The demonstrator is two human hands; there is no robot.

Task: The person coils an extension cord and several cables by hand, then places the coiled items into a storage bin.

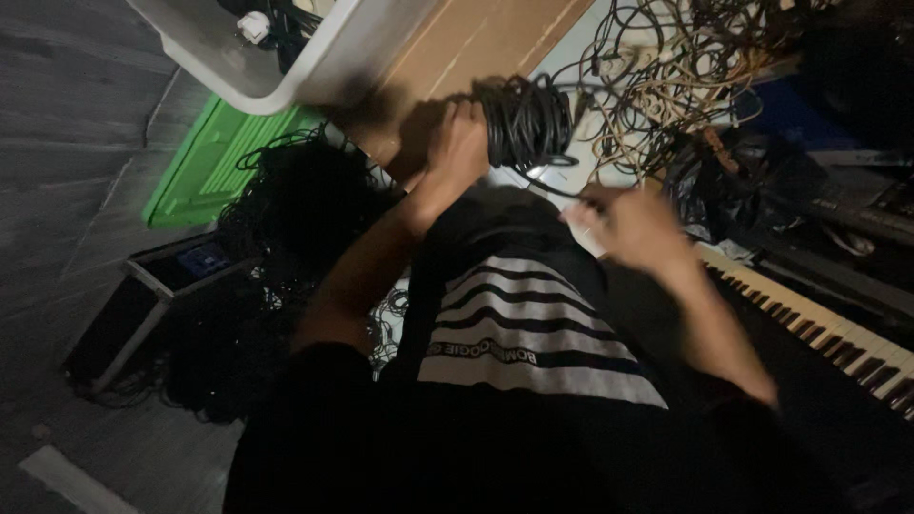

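Striped black shirt (533, 343) nearest cam. L hand (457, 143) fisted on black cable coil (528, 122), coil just to its right, loops upright. R hand (633, 224) blurred, below-right of coil, grip unclear. Keyboard (819, 328) at right.

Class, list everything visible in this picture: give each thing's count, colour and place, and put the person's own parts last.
Cable coil: one, black, top centre, held in left hand.
Loose cables: a tangle, beige and black, top right.
Keyboard: one, white and black keys, right edge.
Bin: one, white, top left.
Green lid: one, left, on floor.
Case: one, black, lower left.
Cardboard: one, brown, top centre.
Left hand: grip closed on the coil.
Right hand: blurred, beside the coil.
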